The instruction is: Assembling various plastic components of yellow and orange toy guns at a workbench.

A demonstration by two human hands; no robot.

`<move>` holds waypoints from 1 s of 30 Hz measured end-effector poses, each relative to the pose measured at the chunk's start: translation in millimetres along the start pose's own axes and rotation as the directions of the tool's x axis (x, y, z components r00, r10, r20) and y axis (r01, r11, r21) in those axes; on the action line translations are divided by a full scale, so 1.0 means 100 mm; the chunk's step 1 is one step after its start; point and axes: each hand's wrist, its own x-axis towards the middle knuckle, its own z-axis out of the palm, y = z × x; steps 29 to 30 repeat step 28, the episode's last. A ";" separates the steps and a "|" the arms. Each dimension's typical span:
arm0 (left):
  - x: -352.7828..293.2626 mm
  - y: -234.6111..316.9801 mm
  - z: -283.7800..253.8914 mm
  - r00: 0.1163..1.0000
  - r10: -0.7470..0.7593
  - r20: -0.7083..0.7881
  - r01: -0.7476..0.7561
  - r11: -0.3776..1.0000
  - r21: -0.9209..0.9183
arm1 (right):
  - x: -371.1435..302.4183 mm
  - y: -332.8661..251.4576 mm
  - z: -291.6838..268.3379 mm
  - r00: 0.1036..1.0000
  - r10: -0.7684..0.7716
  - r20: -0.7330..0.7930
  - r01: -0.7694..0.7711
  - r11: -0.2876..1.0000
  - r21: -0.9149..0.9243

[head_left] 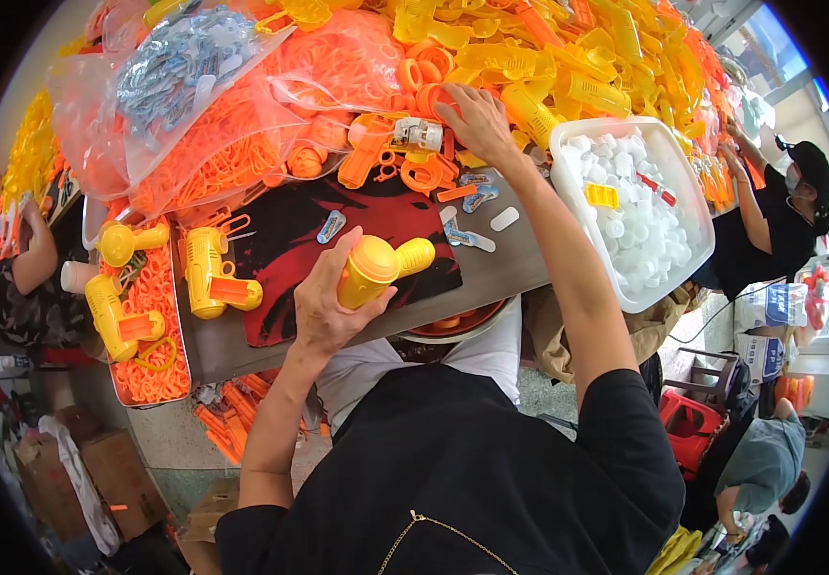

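Note:
A yellow plastic toy-gun body [366, 276] with a round orange-yellow end is in my left hand [323, 305], fingers and thumb wrapped round its barrel. It is held above a red and black mat [290, 225] at the table's front. My right hand [479, 125] reaches to the far pile, its fingers apart and its fingertips at some orange plastic rings [426, 69]. Whether it grips one cannot be seen. Just left of that hand lie an orange toy-gun part [368, 144] and a small white-and-clear piece [418, 134].
Yellow parts [615, 48] and bagged orange pieces [338, 67] heap along the far side. At right stands a white tub [658, 283] of translucent caps. At left, a tray [156, 401] holds orange links and yellow bodies. Co-workers sit at both sides, one in a black cap [807, 158].

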 end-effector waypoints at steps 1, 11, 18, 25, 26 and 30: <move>0.01 0.01 0.00 1.000 -0.007 0.000 0.007 1.000 -0.014 | -0.01 0.08 -0.08 0.994 -0.030 0.109 0.030 1.000 0.001; -0.02 -0.01 0.01 0.999 0.001 -0.044 -0.002 1.000 -0.023 | 0.16 0.46 -0.54 0.975 0.037 0.217 -0.042 0.999 0.018; -0.04 0.01 -0.03 0.998 -0.027 -0.055 0.025 0.999 -0.027 | 0.37 0.49 -0.62 0.993 0.075 0.094 -0.030 0.911 -0.411; -0.05 0.01 0.00 0.996 -0.050 -0.069 0.048 0.998 -0.041 | 0.36 0.46 -0.25 0.999 0.037 -0.039 -0.053 0.822 -0.567; -0.05 0.01 -0.01 0.996 -0.051 -0.076 0.048 0.998 -0.042 | 0.36 0.44 -0.22 0.999 0.034 -0.034 -0.047 0.826 -0.562; -0.04 0.01 -0.01 0.996 -0.035 -0.081 0.034 0.999 -0.011 | 0.37 0.37 -0.13 0.974 0.225 -0.019 -0.201 0.827 -0.526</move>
